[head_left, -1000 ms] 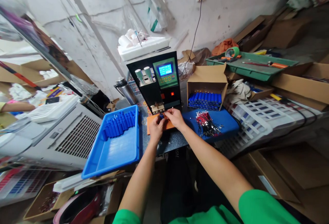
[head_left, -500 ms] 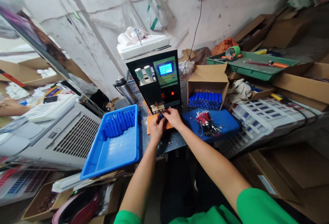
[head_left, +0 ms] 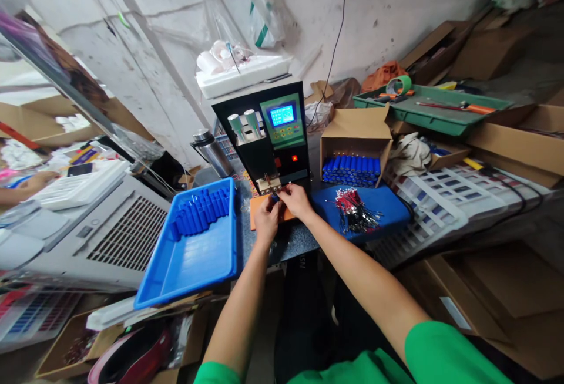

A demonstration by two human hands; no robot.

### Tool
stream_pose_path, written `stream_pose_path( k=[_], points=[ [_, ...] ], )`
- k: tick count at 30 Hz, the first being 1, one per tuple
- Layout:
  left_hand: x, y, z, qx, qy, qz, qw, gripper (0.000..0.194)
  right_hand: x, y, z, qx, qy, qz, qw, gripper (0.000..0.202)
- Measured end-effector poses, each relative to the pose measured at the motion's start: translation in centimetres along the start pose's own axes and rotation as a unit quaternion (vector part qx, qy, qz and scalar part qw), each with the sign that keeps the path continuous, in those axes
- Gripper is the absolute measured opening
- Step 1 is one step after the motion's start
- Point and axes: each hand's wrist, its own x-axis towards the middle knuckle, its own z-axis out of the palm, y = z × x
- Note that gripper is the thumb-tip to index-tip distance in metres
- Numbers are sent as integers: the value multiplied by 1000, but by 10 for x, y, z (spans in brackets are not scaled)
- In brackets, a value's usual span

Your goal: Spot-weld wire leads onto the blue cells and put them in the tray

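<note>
Below the electrodes [head_left: 268, 184] of a black spot welder [head_left: 284, 161] with a lit display, both hands work close together. My left hand [head_left: 267, 219] is closed around a blue battery cell [head_left: 275, 198], mostly covered by the fingers. My right hand [head_left: 296, 201] pinches at the cell's far end, its fingertips by the electrodes; what lies between them is too small to make out. Under the hands lies an orange pad [head_left: 254, 212]. A bundle of red and black wire leads [head_left: 358, 211] rests on a blue surface right of my right hand.
On the left, a blue tray [head_left: 194, 263] holds several blue cells. A cardboard box [head_left: 356, 124] with more cells stands right of the welder. Behind the tray is a steel flask [head_left: 214, 152]. A green tray [head_left: 440, 111] with tools sits further right. Another person's hand [head_left: 37, 184] shows at far left.
The view has shifted slightly. Both hands stay at the electrodes with almost no movement. At far left, the other person's hand has shifted.
</note>
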Motion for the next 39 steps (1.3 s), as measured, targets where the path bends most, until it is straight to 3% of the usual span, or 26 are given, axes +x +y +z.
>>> stream_pose_path(
  k=[16,26,30,33,36,39],
  points=[
    [0,-4,-1,31,3,5,999,33,-13,9,-9,73,-43,-9,996,14],
    [-4,-2,-10,57,3,22,998,35,-13,12,-13,33,-46,-20,998,19],
    [-16,0,-24,125,50,43,990,27,-15,7,-15,90,-57,2,994,25],
    [-29,2,-30,186,14,88,979,22,-16,4,-17,120,-62,16,991,29],
    [-37,4,-27,232,-10,128,964,16,-16,2,-18,139,-70,31,987,33],
    [-38,4,-19,261,3,141,955,13,-15,1,-19,150,-71,46,985,34]
  ],
)
